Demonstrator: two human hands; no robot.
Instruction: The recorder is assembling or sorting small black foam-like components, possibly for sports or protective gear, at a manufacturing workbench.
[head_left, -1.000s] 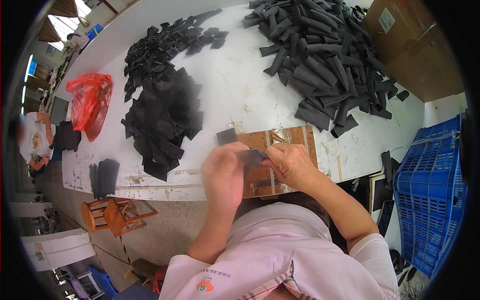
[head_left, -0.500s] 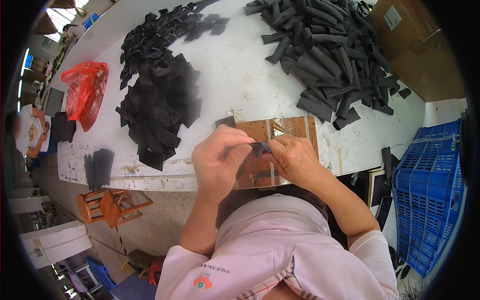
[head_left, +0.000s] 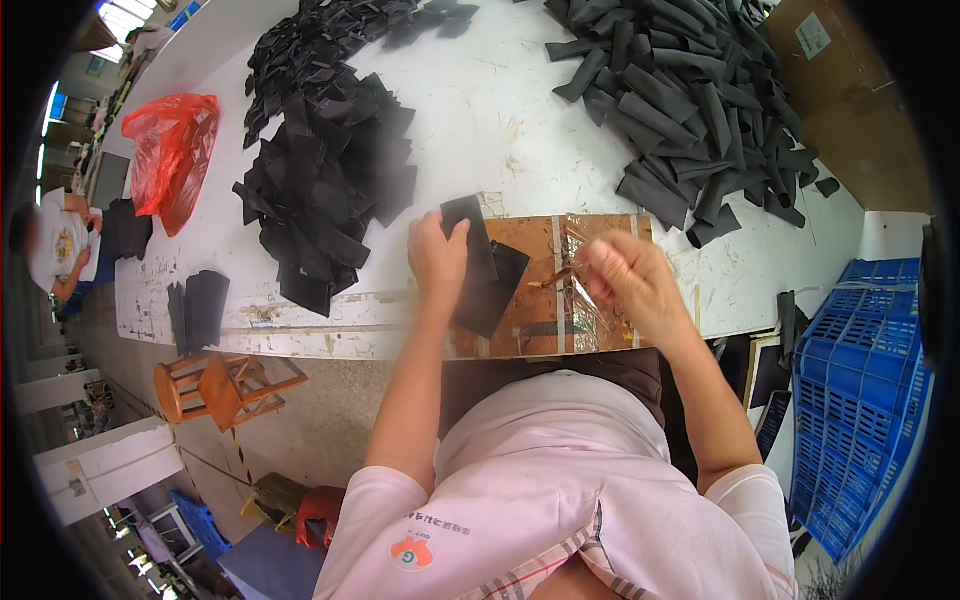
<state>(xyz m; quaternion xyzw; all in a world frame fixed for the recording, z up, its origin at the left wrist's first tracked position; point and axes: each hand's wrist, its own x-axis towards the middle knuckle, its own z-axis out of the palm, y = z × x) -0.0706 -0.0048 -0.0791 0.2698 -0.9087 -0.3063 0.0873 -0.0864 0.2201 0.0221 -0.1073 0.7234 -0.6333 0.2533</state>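
Note:
My left hand (head_left: 437,255) presses down on a flat black fabric piece (head_left: 488,285) that lies at the left end of a brown work board (head_left: 535,235) on the white table's near edge. To the right, over the board's shiny taped part, my right hand (head_left: 628,282) is closed with its fingers pinched on a thin brown stick (head_left: 556,278). The stick's tip points left toward the fabric piece. The two hands are about a hand's width apart.
A heap of flat black pieces (head_left: 320,170) lies left of the board, and a big pile of rolled dark strips (head_left: 690,90) lies at the back right. Also around are a red plastic bag (head_left: 170,150), a wooden stool (head_left: 225,385), a blue crate (head_left: 860,380) and another person (head_left: 55,245) at far left.
My hands were close together, working one black piece above the board. They have now parted: the left lays the piece flat on the board and the right has drawn off to the right.

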